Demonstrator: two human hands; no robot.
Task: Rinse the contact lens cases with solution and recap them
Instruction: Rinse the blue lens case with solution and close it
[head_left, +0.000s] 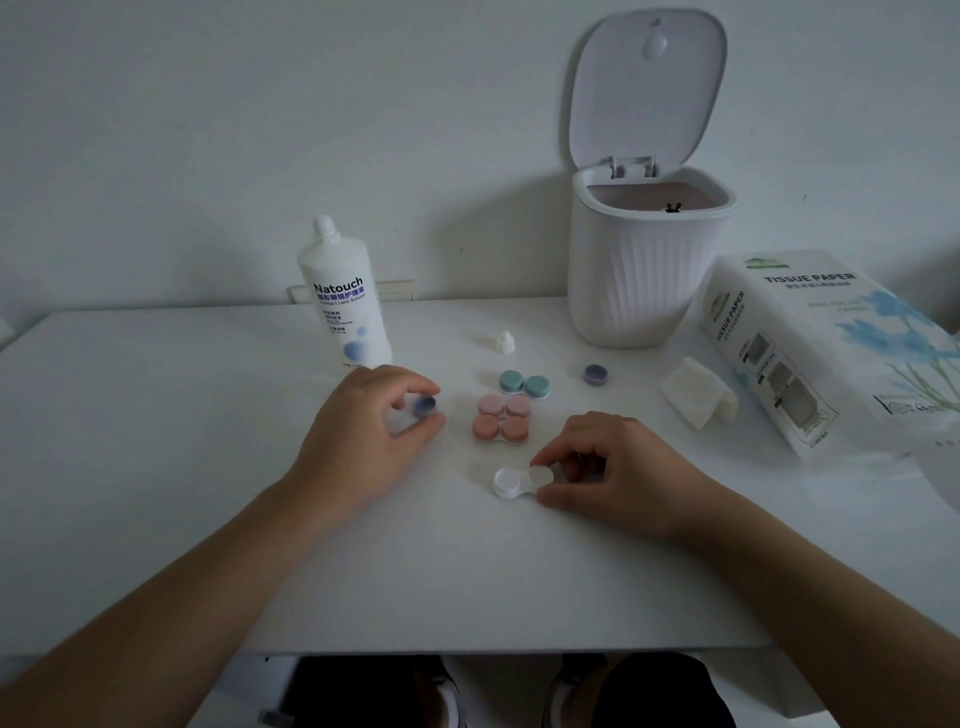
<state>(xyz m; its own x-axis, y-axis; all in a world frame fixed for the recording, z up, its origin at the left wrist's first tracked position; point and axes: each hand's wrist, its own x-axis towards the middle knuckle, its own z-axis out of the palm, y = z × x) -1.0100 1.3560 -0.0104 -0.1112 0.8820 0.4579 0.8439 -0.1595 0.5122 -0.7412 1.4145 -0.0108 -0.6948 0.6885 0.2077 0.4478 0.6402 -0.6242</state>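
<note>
My left hand (363, 431) pinches a purple cap (425, 406) between thumb and fingertips, just above the white table (156, 441). My right hand (613, 467) holds the right end of an uncapped white lens case (511, 482) lying on the table. A second purple cap (596, 374) lies loose further back. Two pink capped cases (501, 418) sit side by side between my hands, with a green capped case (523, 384) behind them. The solution bottle (344, 296) stands uncapped at the back left; its small white cap (504, 343) rests on the table.
A white ribbed bin (644, 270) with its lid up stands at the back right. A tissue paper pack (831, 353) lies at the right, with a folded tissue (696, 395) beside it. The wall rises right behind the table.
</note>
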